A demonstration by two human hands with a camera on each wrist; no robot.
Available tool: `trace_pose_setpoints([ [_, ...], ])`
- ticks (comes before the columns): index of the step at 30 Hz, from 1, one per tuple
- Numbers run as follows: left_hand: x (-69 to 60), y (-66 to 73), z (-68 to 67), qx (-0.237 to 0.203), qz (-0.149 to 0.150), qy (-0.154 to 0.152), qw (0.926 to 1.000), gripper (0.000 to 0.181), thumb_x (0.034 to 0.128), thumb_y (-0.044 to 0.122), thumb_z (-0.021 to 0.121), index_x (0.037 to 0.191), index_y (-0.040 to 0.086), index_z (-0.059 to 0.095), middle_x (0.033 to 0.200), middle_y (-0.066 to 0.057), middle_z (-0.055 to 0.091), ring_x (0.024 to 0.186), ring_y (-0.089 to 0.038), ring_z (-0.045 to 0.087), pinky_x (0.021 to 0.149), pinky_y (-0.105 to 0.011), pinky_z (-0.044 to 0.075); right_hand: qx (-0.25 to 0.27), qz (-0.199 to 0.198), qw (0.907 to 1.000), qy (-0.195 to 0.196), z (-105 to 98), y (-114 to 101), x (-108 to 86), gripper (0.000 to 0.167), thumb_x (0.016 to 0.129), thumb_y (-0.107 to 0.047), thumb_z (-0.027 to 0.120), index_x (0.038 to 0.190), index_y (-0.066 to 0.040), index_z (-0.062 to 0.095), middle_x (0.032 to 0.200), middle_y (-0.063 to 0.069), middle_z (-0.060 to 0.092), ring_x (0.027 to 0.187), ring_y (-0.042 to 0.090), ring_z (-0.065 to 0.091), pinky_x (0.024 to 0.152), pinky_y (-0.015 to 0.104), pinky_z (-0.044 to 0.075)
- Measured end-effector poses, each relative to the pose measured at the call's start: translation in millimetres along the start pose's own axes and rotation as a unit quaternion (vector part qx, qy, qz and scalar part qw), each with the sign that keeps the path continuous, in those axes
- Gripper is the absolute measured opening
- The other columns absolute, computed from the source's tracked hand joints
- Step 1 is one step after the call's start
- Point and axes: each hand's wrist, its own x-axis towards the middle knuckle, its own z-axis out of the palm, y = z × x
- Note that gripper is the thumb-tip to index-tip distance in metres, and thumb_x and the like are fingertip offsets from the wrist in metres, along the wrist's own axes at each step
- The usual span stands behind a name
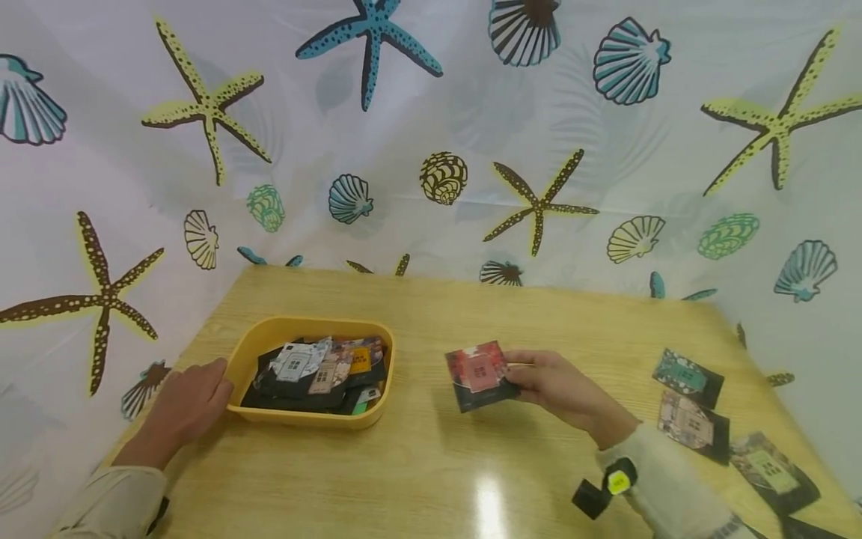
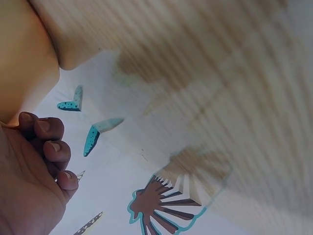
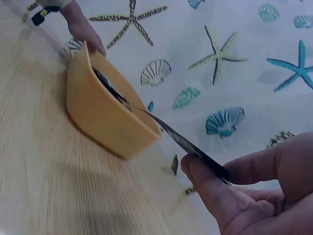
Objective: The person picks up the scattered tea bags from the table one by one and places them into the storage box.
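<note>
My right hand [image 1: 548,385] pinches a square packet [image 1: 480,373] with a red floral top and dark lower part, held above the table. The right wrist view shows this packet [image 3: 188,144] nearly edge-on between thumb and fingers. At the left, my left hand [image 1: 191,400] holds the rim of a yellow plastic bin [image 1: 310,421] with curled fingers; its thumb is hidden in the left wrist view, where the fingers [image 2: 56,149] show beside the bin wall [image 2: 24,58]. Inside the bin lie several overlapping dark packets [image 1: 323,370] with patterned tops.
On the right side of the wooden table [image 1: 431,464] lie several packets: a teal-topped one [image 1: 688,378], a pinkish one [image 1: 694,425] and a green-labelled one [image 1: 774,473], with others cut off below. A shell-and-starfish cloth [image 1: 404,232] encloses the table's back and sides.
</note>
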Motion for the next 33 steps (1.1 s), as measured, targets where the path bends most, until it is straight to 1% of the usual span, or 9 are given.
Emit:
trace_pose_setpoints([
  [2, 1.6, 0.3, 1.5, 0.000, -0.001, -0.001, 1.0000, 0.022, 0.0981, 0.015, 0.038, 0.077, 0.012, 0.044, 0.063, -0.001, 0.040, 0.057, -0.018, 0.036, 0.060, -0.034, 0.026, 0.009, -0.008, 0.9999, -0.005, 22.9, -6.9, 18.7, 0.051, 0.103, -0.006, 0.043, 0.148, 0.013, 0.030, 0.128, 0.017, 0.063, 0.100, 0.005, 0.067, 0.090, 0.022, 0.054],
  [5, 3.9, 1.7, 4.4, 0.000, 0.000, 0.000, 1.0000, 0.021, 0.0978, 0.015, 0.038, 0.077, 0.012, 0.043, 0.063, -0.001, 0.040, 0.058, -0.018, 0.037, 0.061, -0.035, 0.026, 0.012, -0.015, 0.9998, -0.007, 57.5, -15.8, 48.9, 0.047, 0.102, -0.002, 0.043, 0.146, 0.011, 0.037, 0.129, 0.024, 0.063, 0.096, 0.006, 0.067, 0.090, 0.024, 0.055],
  [9, 5.2, 5.3, 10.6, -0.001, 0.010, -0.005, 0.9999, 0.022, 0.0983, 0.015, 0.037, 0.077, 0.012, 0.043, 0.063, 0.000, 0.040, 0.057, -0.018, 0.037, 0.060, -0.035, 0.027, 0.006, -0.009, 0.9999, -0.009, 97.4, -20.6, 82.5, 0.045, 0.100, 0.001, 0.042, 0.144, 0.009, 0.042, 0.140, 0.029, 0.055, 0.108, 0.016, 0.067, 0.099, 0.035, 0.053],
  [14, 4.9, 10.7, 13.2, -0.002, 0.021, -0.002, 0.9998, 0.023, 0.0986, 0.014, 0.038, 0.076, 0.013, 0.042, 0.062, 0.000, 0.039, 0.056, -0.017, 0.036, 0.058, -0.034, 0.027, 0.014, 0.004, 0.9999, -0.007, 131.5, -20.1, 110.4, 0.048, 0.099, 0.004, 0.040, 0.147, 0.012, 0.035, 0.146, 0.029, 0.048, 0.132, 0.035, 0.055, 0.109, 0.045, 0.044],
  [19, 5.5, 12.2, 8.9, 0.003, 0.020, 0.000, 0.9998, 0.022, 0.0982, 0.014, 0.038, 0.077, 0.013, 0.043, 0.062, 0.000, 0.039, 0.056, -0.018, 0.036, 0.059, -0.034, 0.027, 0.022, 0.003, 0.9996, -0.017, 156.4, -25.7, 127.8, 0.052, 0.098, 0.006, 0.041, 0.149, 0.011, 0.031, 0.151, 0.028, 0.043, 0.139, 0.037, 0.047, 0.111, 0.047, 0.041],
  [23, 7.0, 12.9, 9.9, -0.003, 0.022, -0.007, 0.9997, 0.022, 0.0986, 0.015, 0.038, 0.078, 0.013, 0.043, 0.063, 0.000, 0.039, 0.057, -0.017, 0.036, 0.060, -0.034, 0.027, -0.009, -0.017, 0.9980, -0.060, 165.6, -28.4, 132.8, 0.058, 0.098, 0.006, 0.041, 0.154, 0.006, 0.024, 0.160, 0.023, 0.032, 0.149, 0.034, 0.033, 0.117, 0.048, 0.034],
  [27, 7.6, 15.2, 12.0, -0.005, 0.027, -0.006, 0.9996, 0.022, 0.0983, 0.015, 0.038, 0.076, 0.013, 0.043, 0.062, 0.000, 0.039, 0.056, -0.018, 0.036, 0.059, -0.034, 0.027, -0.039, -0.042, 0.9928, -0.105, 159.5, -25.5, 127.8, 0.060, 0.101, 0.002, 0.038, 0.157, 0.001, 0.017, 0.163, 0.021, 0.025, 0.153, 0.033, 0.027, 0.121, 0.047, 0.027],
  [29, 7.8, 16.9, 11.6, -0.003, 0.028, -0.003, 0.9996, 0.022, 0.0977, 0.015, 0.039, 0.076, 0.013, 0.043, 0.062, 0.000, 0.039, 0.056, -0.018, 0.037, 0.059, -0.035, 0.027, -0.047, -0.053, 0.9909, -0.115, 148.8, -23.7, 120.9, 0.058, 0.102, 0.001, 0.037, 0.157, 0.002, 0.017, 0.164, 0.021, 0.024, 0.152, 0.033, 0.028, 0.122, 0.047, 0.027],
  [33, 9.4, 19.5, 9.5, 0.002, 0.036, 0.009, 0.9993, 0.022, 0.0968, 0.015, 0.040, 0.075, 0.013, 0.042, 0.061, 0.000, 0.039, 0.056, -0.018, 0.037, 0.058, -0.034, 0.026, -0.079, -0.069, 0.9911, -0.083, 111.1, -20.8, 92.1, 0.055, 0.103, -0.002, 0.040, 0.155, 0.004, 0.022, 0.161, 0.023, 0.028, 0.150, 0.036, 0.033, 0.120, 0.047, 0.030],
])
